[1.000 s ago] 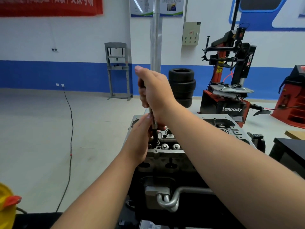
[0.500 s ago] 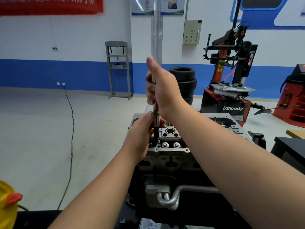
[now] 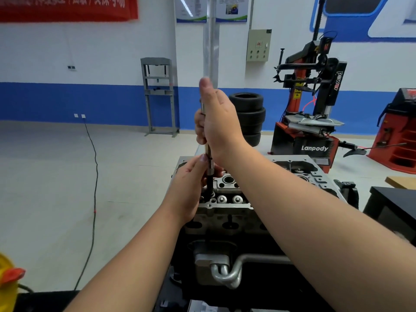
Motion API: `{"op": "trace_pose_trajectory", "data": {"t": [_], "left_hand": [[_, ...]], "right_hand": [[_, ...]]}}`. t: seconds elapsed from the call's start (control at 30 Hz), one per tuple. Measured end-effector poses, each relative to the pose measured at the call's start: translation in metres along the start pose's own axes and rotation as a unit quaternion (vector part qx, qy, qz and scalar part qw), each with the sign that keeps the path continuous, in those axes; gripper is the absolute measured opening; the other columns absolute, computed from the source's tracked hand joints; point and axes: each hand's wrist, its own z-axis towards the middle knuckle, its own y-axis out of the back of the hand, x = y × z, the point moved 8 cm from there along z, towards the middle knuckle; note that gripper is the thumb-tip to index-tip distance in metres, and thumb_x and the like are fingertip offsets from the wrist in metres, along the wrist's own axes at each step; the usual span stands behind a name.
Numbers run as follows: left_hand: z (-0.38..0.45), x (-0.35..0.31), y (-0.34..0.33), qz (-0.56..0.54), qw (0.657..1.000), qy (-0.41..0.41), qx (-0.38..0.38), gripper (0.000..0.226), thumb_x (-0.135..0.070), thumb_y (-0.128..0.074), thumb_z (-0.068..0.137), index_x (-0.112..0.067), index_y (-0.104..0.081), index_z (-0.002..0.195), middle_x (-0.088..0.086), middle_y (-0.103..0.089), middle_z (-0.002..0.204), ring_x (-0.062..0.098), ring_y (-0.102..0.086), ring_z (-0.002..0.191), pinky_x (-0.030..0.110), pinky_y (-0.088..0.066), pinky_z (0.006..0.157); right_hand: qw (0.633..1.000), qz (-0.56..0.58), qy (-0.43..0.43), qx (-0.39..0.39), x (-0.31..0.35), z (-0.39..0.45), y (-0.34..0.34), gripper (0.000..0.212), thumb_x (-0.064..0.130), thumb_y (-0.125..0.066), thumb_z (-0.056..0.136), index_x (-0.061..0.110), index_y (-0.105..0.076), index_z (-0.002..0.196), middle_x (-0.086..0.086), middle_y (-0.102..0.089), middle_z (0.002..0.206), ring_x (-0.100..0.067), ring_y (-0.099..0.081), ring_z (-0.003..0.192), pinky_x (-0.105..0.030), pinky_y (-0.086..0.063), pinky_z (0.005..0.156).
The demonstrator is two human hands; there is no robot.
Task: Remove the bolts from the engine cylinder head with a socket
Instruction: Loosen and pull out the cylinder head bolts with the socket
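1. At the near left corner of the cylinder head (image 3: 227, 212), the socket (image 3: 210, 184) sits upright over a bolt (image 3: 211, 194).
2. Right hand (image 3: 219, 122) clamps the extension (image 3: 209, 154); tilting could slip it.
3. Left hand (image 3: 191, 183) pinches the socket.

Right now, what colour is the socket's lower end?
Black socket, below the silver shaft; head view.
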Motion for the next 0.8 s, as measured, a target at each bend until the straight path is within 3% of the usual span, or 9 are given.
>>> {"op": "trace_pose_trajectory", "data": {"t": [0.03,0.13,0.27,0.37,0.47,0.53,0.67,0.8], "left_hand": [[0.000,0.001,0.001,0.007,1.000,0.003,-0.007,0.034,-0.056,-0.052,0.099,-0.035,-0.078,0.093,0.002,-0.076,0.100,0.026,-0.070,0.101,0.050,-0.047,0.098],[0.001,-0.003,0.004,0.004,0.999,-0.012,-0.049,0.020,-0.053,-0.063,0.093,-0.040,-0.074,0.083,-0.009,-0.071,0.082,0.008,-0.066,0.081,0.033,-0.047,0.082],[0.002,-0.003,0.008,0.010,0.997,-0.025,-0.072,0.022,-0.055,-0.082,0.073,-0.039,-0.069,0.080,-0.002,-0.065,0.082,0.015,-0.055,0.078,0.034,-0.046,0.073],[-0.001,-0.006,-0.001,0.012,1.000,-0.020,-0.019,0.013,-0.052,-0.069,0.087,-0.041,-0.073,0.087,-0.006,-0.071,0.087,0.007,-0.063,0.082,0.033,-0.045,0.080],[-0.003,-0.004,-0.004,0.005,1.000,-0.008,0.013,0.035,-0.047,-0.046,0.104,-0.039,-0.077,0.090,-0.011,-0.073,0.090,0.006,-0.068,0.090,0.040,-0.043,0.090],[-0.003,-0.003,-0.001,0.007,1.000,0.003,-0.005,0.033,-0.050,-0.048,0.101,-0.040,-0.078,0.091,-0.009,-0.075,0.092,0.005,-0.069,0.091,0.039,-0.044,0.092],[0.000,-0.002,0.001,0.003,0.999,-0.009,-0.032,0.020,-0.047,-0.060,0.098,-0.035,-0.076,0.094,-0.011,-0.072,0.087,0.002,-0.066,0.084,0.027,-0.046,0.083],[0.000,-0.004,0.003,0.001,0.998,-0.024,-0.058,0.027,-0.047,-0.076,0.088,-0.023,-0.067,0.098,-0.010,-0.069,0.082,0.002,-0.061,0.076,0.019,-0.050,0.071]], "right_hand": [[1.000,-0.016,0.016,-0.002,0.003,0.000,0.001,0.034,0.047,-0.049,0.103,0.015,-0.050,0.090,0.006,-0.045,0.054,-0.012,-0.035,0.048,-0.030,-0.032,0.047],[0.996,-0.062,0.053,-0.022,0.011,-0.001,0.003,0.031,0.038,-0.046,0.106,0.016,-0.057,0.087,-0.001,-0.057,0.070,-0.016,-0.050,0.059,-0.034,-0.044,0.058],[0.998,-0.046,0.033,-0.015,0.004,-0.005,-0.004,0.048,0.040,-0.036,0.108,0.009,-0.062,0.082,0.000,-0.056,0.064,-0.013,-0.050,0.058,-0.032,-0.043,0.056],[0.997,-0.021,0.069,-0.035,0.005,-0.006,-0.002,0.045,0.049,-0.043,0.104,0.008,-0.051,0.087,-0.005,-0.045,0.066,-0.011,-0.041,0.053,-0.030,-0.037,0.052],[0.992,-0.070,0.093,-0.052,0.007,-0.005,0.002,0.031,0.042,-0.058,0.099,0.017,-0.047,0.086,-0.005,-0.043,0.072,-0.019,-0.040,0.062,-0.039,-0.038,0.062],[0.989,-0.085,0.105,-0.061,0.008,-0.004,0.006,0.028,0.036,-0.057,0.101,0.015,-0.049,0.085,-0.006,-0.046,0.072,-0.022,-0.043,0.065,-0.041,-0.041,0.064],[0.993,-0.060,0.077,-0.063,0.005,-0.003,0.013,0.047,0.037,-0.051,0.103,-0.009,-0.056,0.093,-0.008,-0.046,0.072,-0.024,-0.042,0.068,-0.041,-0.038,0.065],[0.998,0.000,0.036,-0.043,0.003,-0.002,0.010,0.028,0.033,-0.046,0.096,0.010,-0.058,0.086,-0.002,-0.048,0.061,-0.017,-0.041,0.055,-0.033,-0.035,0.054]]}}
